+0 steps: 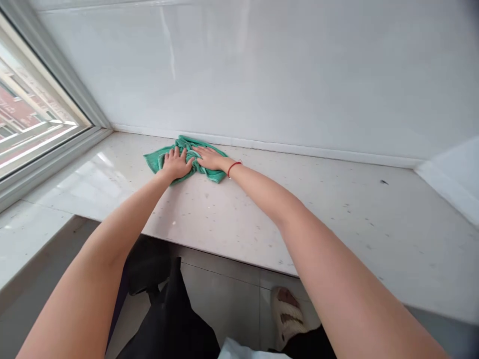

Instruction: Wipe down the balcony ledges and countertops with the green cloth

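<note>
Bunched on speckled pale stone ledge (232, 214), near glossy white wall (262, 75): crumpled green cloth (154, 160). Pressed flat upon it, side by side, left hand (177, 165) and right hand (209, 158), fingers stretched, slightly spread, pinning cloth firmly against stone.

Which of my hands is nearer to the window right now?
Left. The left hand presses the green cloth on the side toward the window; the right hand rests beside it, farther away.

Pale speckled stone ledge (262, 219), glossy; crumpled green cloth (155, 160) lying at its far left; small dark speck (384, 182) far right.
</note>
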`<action>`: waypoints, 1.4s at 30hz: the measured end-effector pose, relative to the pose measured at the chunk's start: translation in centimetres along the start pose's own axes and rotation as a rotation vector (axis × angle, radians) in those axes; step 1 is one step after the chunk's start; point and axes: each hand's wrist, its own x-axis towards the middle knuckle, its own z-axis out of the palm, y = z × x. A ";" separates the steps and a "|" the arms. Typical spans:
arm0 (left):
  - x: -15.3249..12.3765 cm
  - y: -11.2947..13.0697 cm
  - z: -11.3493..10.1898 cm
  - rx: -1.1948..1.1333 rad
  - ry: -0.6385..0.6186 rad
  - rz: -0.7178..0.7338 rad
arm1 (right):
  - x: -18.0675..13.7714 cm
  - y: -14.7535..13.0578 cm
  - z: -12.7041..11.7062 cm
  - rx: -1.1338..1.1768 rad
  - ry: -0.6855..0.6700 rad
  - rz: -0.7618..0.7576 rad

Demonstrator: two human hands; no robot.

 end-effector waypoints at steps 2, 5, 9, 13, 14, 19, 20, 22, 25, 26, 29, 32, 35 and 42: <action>-0.8 8.2 -0.2 -0.013 -0.002 0.119 | -7.3 5.2 -1.3 0.000 0.034 0.086; -2.2 21.1 -0.3 -0.043 -0.001 0.289 | -18.7 12.9 -3.1 -0.005 0.079 0.259; -4.4 37.0 -0.5 -0.105 -0.018 0.503 | -32.4 22.5 -4.5 -0.017 0.162 0.496; -6.7 47.7 -0.8 -0.144 -0.069 0.693 | -42.9 29.0 -3.9 -0.019 0.268 0.754; -7.3 49.2 -0.9 -0.138 -0.079 0.742 | -44.8 29.7 -3.3 -0.019 0.303 0.833; -10.6 49.0 -0.7 -0.077 -0.110 1.015 | -49.3 26.6 1.4 0.005 0.551 1.138; -11.2 47.9 -0.6 -0.072 -0.107 1.063 | -49.1 24.9 2.1 0.004 0.579 1.168; -12.4 45.0 -0.5 -0.066 -0.110 1.125 | -47.8 20.9 3.0 -0.011 0.550 1.211; -13.3 38.9 -0.7 -0.078 -0.144 1.107 | -43.5 14.2 2.9 -0.035 0.408 1.214; -13.2 36.3 -0.9 -0.085 -0.160 1.077 | -41.5 11.9 2.7 -0.040 0.368 1.189; -11.9 26.6 -1.0 -0.096 -0.188 0.933 | -33.4 5.3 2.3 -0.045 0.294 1.061; -9.7 14.3 -0.8 -0.068 -0.157 0.707 | -22.9 -1.4 2.7 -0.035 0.249 0.847; -8.3 0.9 -0.3 -0.020 -0.093 0.405 | -11.8 -8.4 3.8 0.006 0.186 0.574; -12.9 -16.2 0.3 0.010 -0.031 -0.019 | -0.9 -19.8 6.8 0.026 0.021 0.060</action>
